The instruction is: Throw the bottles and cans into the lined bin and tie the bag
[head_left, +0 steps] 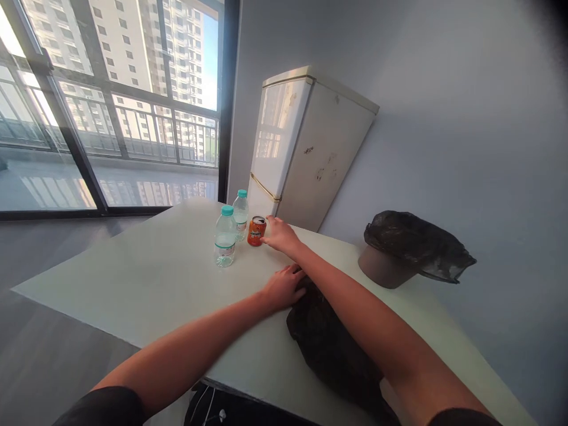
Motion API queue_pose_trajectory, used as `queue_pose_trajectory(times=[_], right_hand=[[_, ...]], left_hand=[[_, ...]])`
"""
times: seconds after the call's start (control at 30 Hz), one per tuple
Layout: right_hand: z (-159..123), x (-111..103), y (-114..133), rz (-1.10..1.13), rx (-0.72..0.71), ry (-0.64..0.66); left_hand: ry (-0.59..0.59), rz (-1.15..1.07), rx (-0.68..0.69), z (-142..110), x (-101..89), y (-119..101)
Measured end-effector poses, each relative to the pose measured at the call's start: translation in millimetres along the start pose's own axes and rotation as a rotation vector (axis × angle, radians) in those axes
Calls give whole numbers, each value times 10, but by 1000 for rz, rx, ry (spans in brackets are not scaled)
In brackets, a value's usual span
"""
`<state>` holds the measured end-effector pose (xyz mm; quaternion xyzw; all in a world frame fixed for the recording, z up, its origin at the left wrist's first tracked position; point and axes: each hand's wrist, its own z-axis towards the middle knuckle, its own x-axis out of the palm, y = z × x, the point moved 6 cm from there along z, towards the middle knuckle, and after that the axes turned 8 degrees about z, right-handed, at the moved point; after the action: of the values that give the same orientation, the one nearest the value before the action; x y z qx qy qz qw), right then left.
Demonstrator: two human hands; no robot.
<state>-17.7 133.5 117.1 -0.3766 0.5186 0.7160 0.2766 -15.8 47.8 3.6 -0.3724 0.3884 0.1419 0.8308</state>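
Note:
An orange drink can (256, 231) stands upright on the white table, its top opened. My right hand (283, 236) is at the can's right side, thumb and fingers apart. Its fingertips are at the can's edge, and I cannot tell whether they press on it. My left hand (286, 287) grips the edge of a black plastic bag (328, 337), which lies on the table under my right forearm. That arm hides part of the bag. Just left of the can stand two clear plastic bottles with teal caps, a nearer bottle (225, 238) and a farther bottle (240, 214).
At the right of the table (146, 260) stands a brownish bin (380, 267) with a black bag liner (412, 242) folded over its rim. Behind the table is an old white refrigerator (319, 148) by the wall. Glass sliding doors (106, 136) are at the left.

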Motion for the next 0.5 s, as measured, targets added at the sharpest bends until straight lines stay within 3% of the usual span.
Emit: queue_pose_trajectory(times=[0.07,0.17,0.23,0.3,0.33,0.4,0.47,0.5], right_hand=[[-349,-381,42,-31,-84,14],[-1038,-1094,21,-21,-167,-7],[-1513,-1421,-83,13,-126,70],[-1914,-1591,-261,-93,-1,15],[-2064,-1548,-350,-150,51,30],[-2222,-1240,-523,-206,111,147],[-2190,-819,-652,-133,83,262],[-2110,-680,-719,-87,73,213]], left_hand=[[-15,-24,-58,17,-17,33],[-110,-233,-173,60,-64,164],[-173,-437,-224,92,-75,270],[-211,-659,-275,116,-58,368],[-219,-780,-306,122,-39,406],[-219,-995,-371,116,5,451],[-199,-1130,-427,91,38,451],[-187,-1155,-446,76,45,440]])
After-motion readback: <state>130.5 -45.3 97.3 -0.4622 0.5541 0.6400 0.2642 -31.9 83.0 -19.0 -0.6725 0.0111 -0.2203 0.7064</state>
